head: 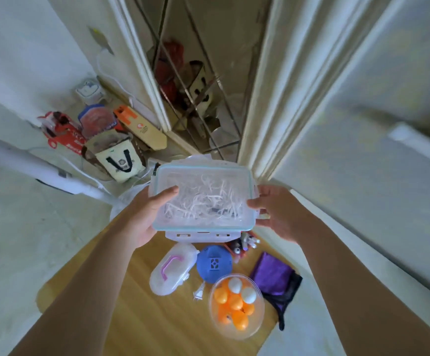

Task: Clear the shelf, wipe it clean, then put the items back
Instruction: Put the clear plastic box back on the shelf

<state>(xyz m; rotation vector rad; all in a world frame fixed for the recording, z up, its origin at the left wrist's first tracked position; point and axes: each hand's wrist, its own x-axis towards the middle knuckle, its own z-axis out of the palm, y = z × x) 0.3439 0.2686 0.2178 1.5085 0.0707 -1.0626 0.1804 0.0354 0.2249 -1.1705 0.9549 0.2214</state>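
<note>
The job looks partway through. Several things lie on a wooden table below the hands: an oval case, a blue round gadget, a tub of balls and, under the right forearm, a purple cloth that nobody holds. Whether the shelf in the cabinet beyond the fingertips has been wiped cannot be told, so the clear box could be coming off or going back.

The left hand grips the box's left edge, thumb flat on the lid, fingers hidden underneath. The right hand grips the right edge, thumb on the rim, fingers curled by the side clip. The box hangs between both hands, above the table and short of the cabinet.
</note>
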